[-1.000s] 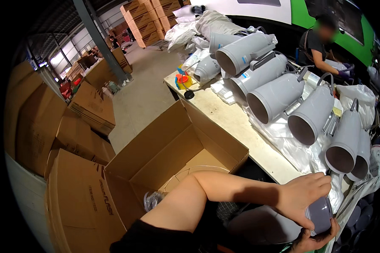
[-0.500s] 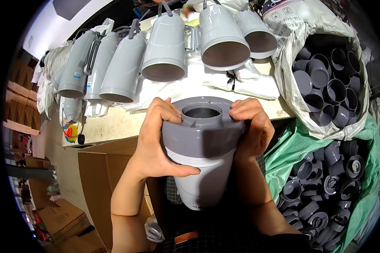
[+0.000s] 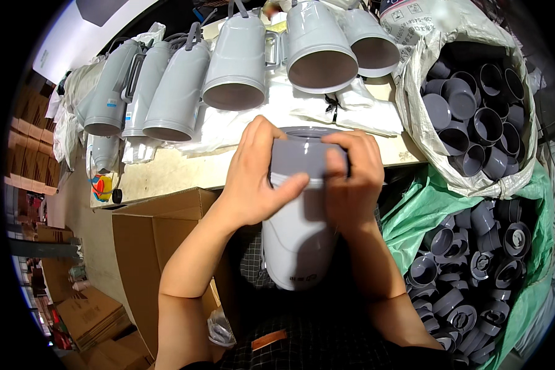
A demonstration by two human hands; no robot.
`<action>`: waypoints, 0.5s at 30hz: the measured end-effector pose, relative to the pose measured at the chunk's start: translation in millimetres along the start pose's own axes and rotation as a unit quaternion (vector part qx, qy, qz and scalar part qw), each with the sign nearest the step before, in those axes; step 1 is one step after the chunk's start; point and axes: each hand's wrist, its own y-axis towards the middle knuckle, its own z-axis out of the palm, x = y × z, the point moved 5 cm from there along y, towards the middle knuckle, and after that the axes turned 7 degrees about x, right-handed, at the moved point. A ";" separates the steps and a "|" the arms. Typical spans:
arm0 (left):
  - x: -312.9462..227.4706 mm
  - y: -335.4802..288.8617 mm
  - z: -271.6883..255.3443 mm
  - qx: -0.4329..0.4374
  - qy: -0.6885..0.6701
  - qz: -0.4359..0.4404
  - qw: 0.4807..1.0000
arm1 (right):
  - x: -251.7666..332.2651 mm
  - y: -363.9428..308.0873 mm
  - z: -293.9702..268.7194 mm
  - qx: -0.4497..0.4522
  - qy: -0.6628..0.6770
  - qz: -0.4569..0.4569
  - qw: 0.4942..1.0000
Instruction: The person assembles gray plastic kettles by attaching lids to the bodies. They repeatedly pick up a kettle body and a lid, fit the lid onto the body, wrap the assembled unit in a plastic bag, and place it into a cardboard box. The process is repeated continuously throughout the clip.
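A light grey thermos flask shell [image 3: 295, 246] stands in front of my body, tilted, its dark grey collar [image 3: 293, 161] at the upper end. My left hand [image 3: 246, 176] grips the collar from the left, fingers over the top edge and thumb lying across the front just under it. On the other side, my right hand [image 3: 357, 182], a little blurred, closes on the collar with bent fingers over its rim. Only a sliver of the collar's top opening shows. Small dark markings sit near the shell's lower end.
Several grey thermos shells [image 3: 237, 61] rest along the table [image 3: 166, 179], some with handles. To the right, a white woven sack [image 3: 407, 111] holds dark grey cups, above a green sack [image 3: 407, 203] of grey plastic parts. An open cardboard box [image 3: 142, 246] is at left.
The flask has turned and tipped, so its collar's top opening is now mostly out of sight and its lower markings show more. Both hands have moved with it, staying on the collar.
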 end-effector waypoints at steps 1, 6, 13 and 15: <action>0.8 3.4 3.1 -0.022 0.001 -0.020 1.000 | 4.3 1.3 0.0 0.001 -0.018 -0.007 1.000; 3.1 24.6 40.1 -0.137 0.035 -0.072 0.987 | -14.4 -2.2 10.6 0.016 -0.039 0.034 0.999; -4.0 26.1 54.4 -0.035 0.040 0.026 0.998 | -49.5 -17.4 -9.2 0.001 0.046 0.097 0.994; -10.1 23.0 41.5 0.064 -0.028 0.065 0.995 | -52.4 -22.4 -16.7 -0.004 0.077 0.119 0.990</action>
